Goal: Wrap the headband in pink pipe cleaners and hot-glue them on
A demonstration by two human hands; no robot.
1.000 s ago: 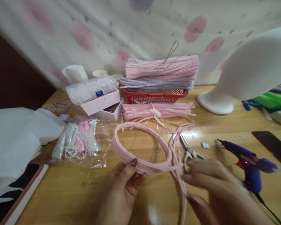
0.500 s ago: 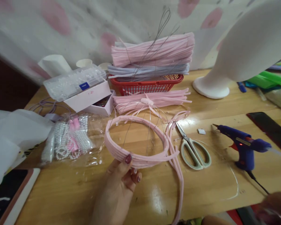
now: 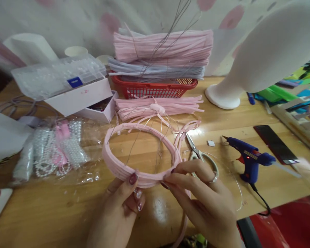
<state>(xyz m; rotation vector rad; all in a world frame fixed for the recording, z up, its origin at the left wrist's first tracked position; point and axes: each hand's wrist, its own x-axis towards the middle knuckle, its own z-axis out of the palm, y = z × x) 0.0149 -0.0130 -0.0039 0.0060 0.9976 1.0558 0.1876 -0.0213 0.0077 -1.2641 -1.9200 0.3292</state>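
Closest to the person, the left hand (image 3: 121,206) pinches the near side of a pink ring (image 3: 113,165). Its thumb is on top and its fingers are curled under. The right hand (image 3: 204,203) is just beside it and nips the same side of the pink ring between thumb and fingertips. The pink ring is made of fuzzy sticks. It is held low over the wooden table (image 3: 54,213), in the middle near the front. Right behind the right hand lie the scissors (image 3: 196,153). A blue glue gun (image 3: 248,160) stands off to the right. A clear bag of beads (image 3: 57,148) lies to the left. Farther back is a bunch of pink sticks (image 3: 157,106), then a red basket (image 3: 155,90) piled with more. A white foam head (image 3: 268,51) stands at the far right.
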